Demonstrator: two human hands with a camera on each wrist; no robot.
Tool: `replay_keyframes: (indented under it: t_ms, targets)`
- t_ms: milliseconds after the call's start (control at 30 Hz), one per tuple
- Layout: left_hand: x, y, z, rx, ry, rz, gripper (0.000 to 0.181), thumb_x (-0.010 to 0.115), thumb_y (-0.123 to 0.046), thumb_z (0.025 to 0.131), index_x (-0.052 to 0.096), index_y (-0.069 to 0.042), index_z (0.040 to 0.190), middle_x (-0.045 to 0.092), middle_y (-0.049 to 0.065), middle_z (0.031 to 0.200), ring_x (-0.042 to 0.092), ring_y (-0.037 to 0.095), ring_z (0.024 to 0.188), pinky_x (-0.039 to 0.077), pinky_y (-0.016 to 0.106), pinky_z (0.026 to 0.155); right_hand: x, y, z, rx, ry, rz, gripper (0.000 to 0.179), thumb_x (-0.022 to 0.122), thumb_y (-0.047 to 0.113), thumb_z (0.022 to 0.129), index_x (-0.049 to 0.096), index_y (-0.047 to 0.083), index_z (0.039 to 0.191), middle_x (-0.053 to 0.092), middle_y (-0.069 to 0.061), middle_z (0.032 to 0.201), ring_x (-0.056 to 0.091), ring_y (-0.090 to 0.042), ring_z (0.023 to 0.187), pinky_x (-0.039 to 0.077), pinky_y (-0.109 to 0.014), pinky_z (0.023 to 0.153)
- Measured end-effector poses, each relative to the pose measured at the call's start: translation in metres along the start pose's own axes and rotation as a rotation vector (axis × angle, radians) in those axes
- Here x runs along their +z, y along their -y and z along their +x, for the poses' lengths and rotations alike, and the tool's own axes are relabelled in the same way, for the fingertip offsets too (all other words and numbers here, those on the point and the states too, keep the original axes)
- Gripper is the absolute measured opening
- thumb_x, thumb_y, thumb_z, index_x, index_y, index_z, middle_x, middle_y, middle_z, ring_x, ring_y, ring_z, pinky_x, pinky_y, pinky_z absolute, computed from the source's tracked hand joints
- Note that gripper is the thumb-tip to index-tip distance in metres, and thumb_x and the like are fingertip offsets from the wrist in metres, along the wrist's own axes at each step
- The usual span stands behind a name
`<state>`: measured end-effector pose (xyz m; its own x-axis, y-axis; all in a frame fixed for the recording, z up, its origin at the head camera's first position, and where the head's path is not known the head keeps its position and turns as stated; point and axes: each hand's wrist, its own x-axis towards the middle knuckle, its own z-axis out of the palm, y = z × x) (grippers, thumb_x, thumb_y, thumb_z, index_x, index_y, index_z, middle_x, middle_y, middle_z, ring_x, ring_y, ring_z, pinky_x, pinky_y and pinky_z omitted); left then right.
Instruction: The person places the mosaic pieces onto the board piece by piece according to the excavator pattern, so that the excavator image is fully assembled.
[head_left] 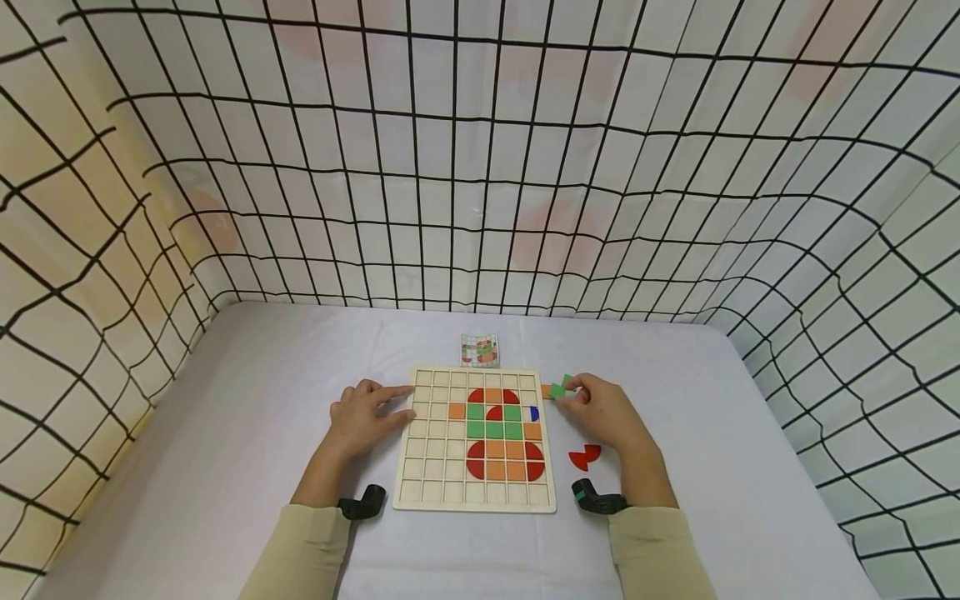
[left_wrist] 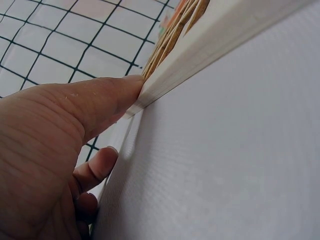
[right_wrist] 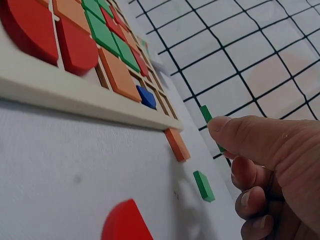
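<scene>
My left hand [head_left: 362,423] rests at the left edge of a pale wooden grid board [head_left: 435,492], its thumb and index finger extended against the side. In the left wrist view the thumb tip presses the board's rim [left_wrist: 175,65]. My right hand [head_left: 603,408] pinches a green square tile [right_wrist: 205,113] between thumb and fingers, raised over the table beyond the board's right edge. Beneath it on the cloth lie another green tile [right_wrist: 204,186] and an orange tile [right_wrist: 177,145] beside the rim. Red, orange and green pieces and a blue half-round piece [head_left: 534,413] sit in the board's cells.
Two red quarter-round pieces [head_left: 578,461] lie on the white cloth right of the board. A small printed card [head_left: 480,350] with a coloured pattern stands behind the board. Black wire mesh [head_left: 480,208] rises at the back and sides.
</scene>
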<state>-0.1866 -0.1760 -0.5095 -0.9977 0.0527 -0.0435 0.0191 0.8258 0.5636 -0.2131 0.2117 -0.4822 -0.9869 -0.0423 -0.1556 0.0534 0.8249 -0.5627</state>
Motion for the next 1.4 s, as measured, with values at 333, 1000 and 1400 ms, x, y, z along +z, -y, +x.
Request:
replay_keyframes:
  t_ms: [333,1000,1400]
  targets:
    - [0.000,0.001,-0.001,0.005,-0.009,0.011,0.047,0.073,-0.046,0.091,0.069,-0.030,0.134,0.060,0.010,0.116,0.048,0.026,0.097,0.031,0.045,0.080,0.011,0.023,-0.003,-0.020,0.042,-0.013,0.035,0.074,0.037,0.093,0.066,0.016,0.120,0.054,-0.003,0.081,0.051,-0.017,0.074,0.040,-0.028,0.058]
    - [0.001,0.003,0.001,0.005,-0.005,0.000,0.047,0.073,-0.047,0.090,0.068,-0.032,0.134,0.060,0.009,0.115,0.048,0.026,0.097,0.030,0.045,0.079,0.050,0.073,-0.002,-0.296,0.099,-0.050,0.020,0.076,0.034,0.093,0.069,0.018,0.104,0.052,0.005,0.067,0.046,-0.011,0.060,0.037,-0.027,0.058]
    - [0.002,0.002,0.000,0.017,-0.010,0.009,0.047,0.074,-0.047,0.089,0.069,-0.031,0.134,0.060,0.009,0.114,0.048,0.025,0.095,0.030,0.043,0.078,0.072,0.102,0.000,-0.353,0.159,-0.118,0.025,0.073,0.037,0.094,0.069,0.018,0.109,0.051,0.007,0.065,0.046,-0.009,0.059,0.039,-0.026,0.059]
